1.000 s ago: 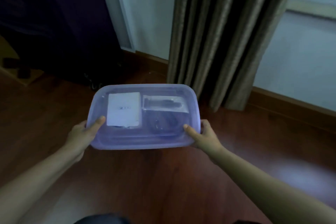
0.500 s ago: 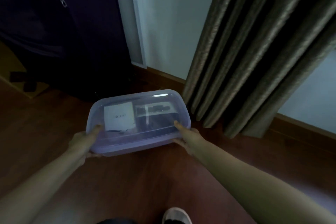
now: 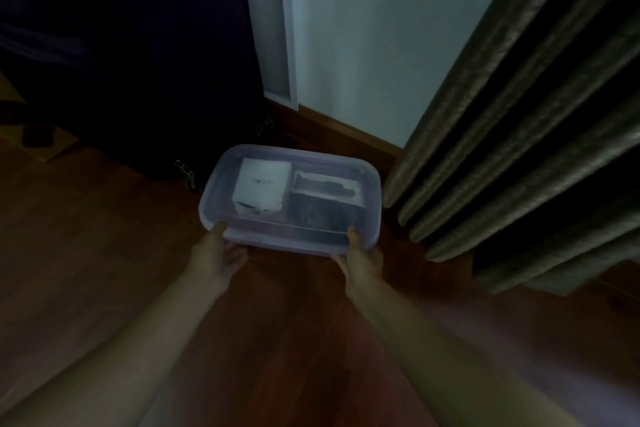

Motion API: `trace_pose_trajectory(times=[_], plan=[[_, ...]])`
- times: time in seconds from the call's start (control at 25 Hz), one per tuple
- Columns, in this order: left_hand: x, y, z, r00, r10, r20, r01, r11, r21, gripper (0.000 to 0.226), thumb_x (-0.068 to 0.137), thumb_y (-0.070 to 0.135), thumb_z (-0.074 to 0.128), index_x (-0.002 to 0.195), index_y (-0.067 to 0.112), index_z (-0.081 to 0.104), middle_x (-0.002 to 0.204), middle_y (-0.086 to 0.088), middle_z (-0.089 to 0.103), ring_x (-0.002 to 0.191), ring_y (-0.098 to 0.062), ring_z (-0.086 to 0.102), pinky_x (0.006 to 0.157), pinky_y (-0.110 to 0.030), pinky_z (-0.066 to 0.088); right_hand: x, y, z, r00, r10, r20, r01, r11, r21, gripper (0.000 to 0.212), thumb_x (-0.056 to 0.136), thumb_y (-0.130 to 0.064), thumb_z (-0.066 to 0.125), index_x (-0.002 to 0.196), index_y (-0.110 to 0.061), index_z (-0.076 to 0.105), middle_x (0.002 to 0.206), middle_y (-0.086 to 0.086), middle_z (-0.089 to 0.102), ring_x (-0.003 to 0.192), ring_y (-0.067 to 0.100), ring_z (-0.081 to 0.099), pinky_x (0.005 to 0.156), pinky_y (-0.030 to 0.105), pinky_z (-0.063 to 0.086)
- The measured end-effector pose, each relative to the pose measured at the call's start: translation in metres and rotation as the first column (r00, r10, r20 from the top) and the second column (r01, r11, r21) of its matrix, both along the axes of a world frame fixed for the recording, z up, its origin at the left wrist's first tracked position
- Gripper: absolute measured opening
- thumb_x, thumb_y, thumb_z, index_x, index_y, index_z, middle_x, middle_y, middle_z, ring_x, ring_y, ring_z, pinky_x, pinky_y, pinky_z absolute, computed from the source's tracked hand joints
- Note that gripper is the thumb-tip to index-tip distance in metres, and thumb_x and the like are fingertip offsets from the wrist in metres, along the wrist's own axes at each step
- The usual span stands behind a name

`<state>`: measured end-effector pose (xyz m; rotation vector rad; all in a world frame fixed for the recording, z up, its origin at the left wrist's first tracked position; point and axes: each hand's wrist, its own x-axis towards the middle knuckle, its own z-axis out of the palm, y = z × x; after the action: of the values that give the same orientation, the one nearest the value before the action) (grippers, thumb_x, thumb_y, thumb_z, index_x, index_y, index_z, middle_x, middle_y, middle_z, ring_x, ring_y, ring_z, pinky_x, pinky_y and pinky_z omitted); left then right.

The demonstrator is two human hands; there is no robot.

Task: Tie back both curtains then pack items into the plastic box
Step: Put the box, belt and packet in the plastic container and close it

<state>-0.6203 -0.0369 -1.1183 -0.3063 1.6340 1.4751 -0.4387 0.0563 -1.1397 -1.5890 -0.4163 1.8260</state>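
**Box Held at Both Near Corners, Low Over the Floor**

The left hand (image 3: 218,255) is seen at the near left corner of the plastic box (image 3: 287,243). Its thumb is laid on the rim and its fingers are tucked beneath. The right hand (image 3: 362,258) is matched at the near right corner, thumb on top and fingers under the edge. The hands are kept well apart, each clamped on its own corner, with both bare forearms stretched forward.

The box is held low above the wooden floor (image 3: 294,340). Whether its base is touching the boards cannot be told. A translucent lid (image 3: 370,180) is fitted on top. Through it a white carton (image 3: 261,184) is made out on the left, and a dark packaged item (image 3: 325,189) just beside it on the right. The print on both is too blurred to be read.

Near the box's right end, a heavy curtain (image 3: 519,132) is seen hanging in deep folds. Behind the box, a pale wall (image 3: 363,45) is met by a wooden skirting board (image 3: 346,126). A large dark mass of furniture (image 3: 121,45) is seen behind on the left.
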Motion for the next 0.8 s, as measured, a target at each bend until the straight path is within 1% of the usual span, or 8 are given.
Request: trace_pose_trajectory(times=[0.12,0.2,0.32,0.4,0.48,0.64,0.72,0.8], plan=[[0.011,0.026,0.009,0.997,-0.071,0.020,0.069,0.991,0.112,0.014,0.091,0.023,0.055,0.104,0.021,0.059,0.097,-0.001,0.063,0.093,-0.019,0.060,0.093,-0.037,0.045,-0.012,-0.004,-0.005,0.992,-0.086,-0.088,0.083,0.996,-0.030,0.048,0.088,-0.018,0.065,0.132,-0.010,0.047,0.122,0.010,0.056,0.097,0.025,0.062,0.086,0.040,0.055],[0.008,0.044,0.014,0.997,-0.077,-0.010,0.077,0.985,0.157,0.020,0.090,0.018,0.054,0.108,0.016,0.061,0.093,-0.002,0.065,0.089,-0.020,0.061,0.089,-0.035,0.049,-0.020,0.002,-0.008,0.988,-0.102,-0.113,0.097,0.994,-0.045,0.052,0.088,-0.018,0.065,0.135,-0.011,0.045,0.126,0.013,0.056,0.101,0.026,0.063,0.083,0.036,0.056],[0.000,0.066,0.015,0.989,-0.137,-0.050,0.144,0.970,0.194,0.031,0.088,0.014,0.052,0.118,0.010,0.058,0.098,-0.008,0.068,0.094,-0.024,0.063,0.093,-0.038,0.050,-0.028,0.010,-0.014,0.984,-0.142,-0.111,0.139,0.990,-0.038,0.060,0.087,-0.018,0.066,0.139,-0.011,0.038,0.129,0.017,0.053,0.086,0.022,0.064,0.070,0.030,0.056],[-0.001,0.077,0.014,0.982,-0.171,-0.074,0.183,0.964,0.192,0.023,0.089,0.014,0.051,0.111,0.012,0.059,0.100,-0.008,0.067,0.097,-0.024,0.063,0.094,-0.037,0.049,-0.031,0.018,-0.016,0.983,-0.165,-0.084,0.162,0.986,-0.033,0.063,0.087,-0.019,0.066,0.141,-0.012,0.034,0.128,0.018,0.053,0.078,0.019,0.063,0.062,0.025,0.054],[0.001,0.087,0.013,0.978,-0.188,-0.093,0.202,0.964,0.175,0.018,0.089,0.012,0.051,0.105,0.012,0.060,0.093,-0.006,0.066,0.089,-0.021,0.063,0.088,-0.034,0.050,-0.029,0.028,-0.020,0.984,-0.158,-0.075,0.159,0.987,0.001,0.064,0.087,-0.020,0.066,0.142,-0.014,0.034,0.126,0.017,0.053,0.078,0.018,0.064,0.060,0.023,0.055],[0.005,0.092,0.011,0.964,-0.222,-0.148,0.245,0.956,0.161,0.013,0.086,0.008,0.052,0.092,0.011,0.064,0.077,-0.003,0.070,0.077,-0.018,0.063,0.075,-0.030,0.052,-0.025,0.035,-0.031,0.995,-0.085,-0.049,0.088,0.994,0.059,0.066,0.086,-0.022,0.066,0.142,-0.020,0.031,0.108,0.009,0.059,0.077,0.014,0.062,0.076,0.032,0.056],[0.005,0.092,0.007,0.950,-0.254,-0.181,0.282,0.947,0.152,0.014,0.087,0.007,0.052,0.084,0.012,0.064,0.069,0.000,0.071,0.077,-0.018,0.064,0.076,-0.031,0.051,-0.024,0.037,-0.035,0.998,-0.051,-0.028,0.053,0.997,0.063,0.066,0.087,-0.023,0.065,0.141,-0.017,0.028,0.099,0.007,0.057,0.076,0.015,0.061,0.083,0.035,0.053],[-0.006,0.089,0.005,0.937,-0.286,-0.202,0.314,0.941,0.125,0.014,0.089,0.008,0.051,0.087,0.013,0.064,0.081,-0.003,0.070,0.084,-0.019,0.063,0.084,-0.035,0.049,-0.021,0.038,-0.032,0.999,-0.011,0.039,0.009,0.999,0.042,0.069,0.087,-0.026,0.065,0.141,-0.011,0.025,0.097,0.007,0.053,0.083,0.021,0.062,0.088,0.037,0.052]])
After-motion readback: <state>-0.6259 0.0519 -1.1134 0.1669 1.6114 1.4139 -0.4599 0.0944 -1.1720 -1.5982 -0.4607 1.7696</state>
